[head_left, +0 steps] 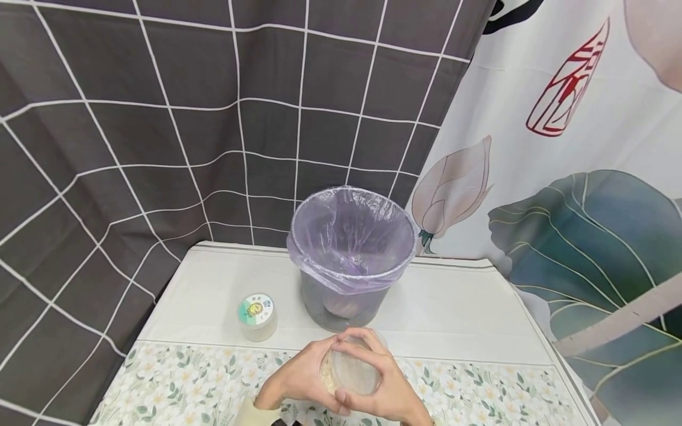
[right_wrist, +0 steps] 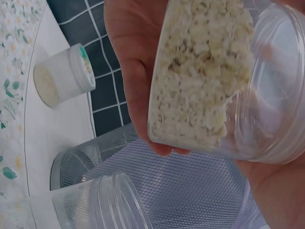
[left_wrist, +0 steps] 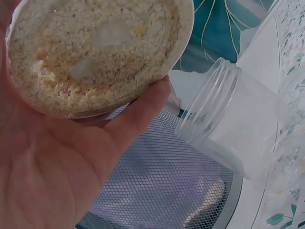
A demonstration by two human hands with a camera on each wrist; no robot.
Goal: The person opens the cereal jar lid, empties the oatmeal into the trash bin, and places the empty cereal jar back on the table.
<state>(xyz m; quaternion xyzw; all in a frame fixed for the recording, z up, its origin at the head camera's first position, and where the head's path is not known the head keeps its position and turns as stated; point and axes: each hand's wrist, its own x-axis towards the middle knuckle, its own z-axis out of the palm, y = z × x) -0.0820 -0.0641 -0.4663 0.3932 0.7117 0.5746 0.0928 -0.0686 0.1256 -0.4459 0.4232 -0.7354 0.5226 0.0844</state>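
Between my two hands is a clear plastic jar [head_left: 357, 374] of pale, crumbly material, tilted on its side above the front of the table. My left hand [head_left: 309, 376] cups its base end, where the packed contents [left_wrist: 100, 52] show through the bottom in the left wrist view. The right hand [head_left: 391, 384] curls round the other end, by the clear lid [right_wrist: 279, 81]. In the right wrist view the crumbly mass fills the base part, with clear space towards the lid. A second clear jar [left_wrist: 233, 119], uncovered, stands close by, mostly hidden behind my right hand in the head view.
Behind my hands stands a mesh bin [head_left: 341, 307] lined with a purple bag [head_left: 351, 284]. Left of it is a lidded jar [head_left: 258, 319] with a green and white label on top. A floral cloth [head_left: 202, 378] covers the table's front; a dark checked curtain [head_left: 213, 136] hangs behind.
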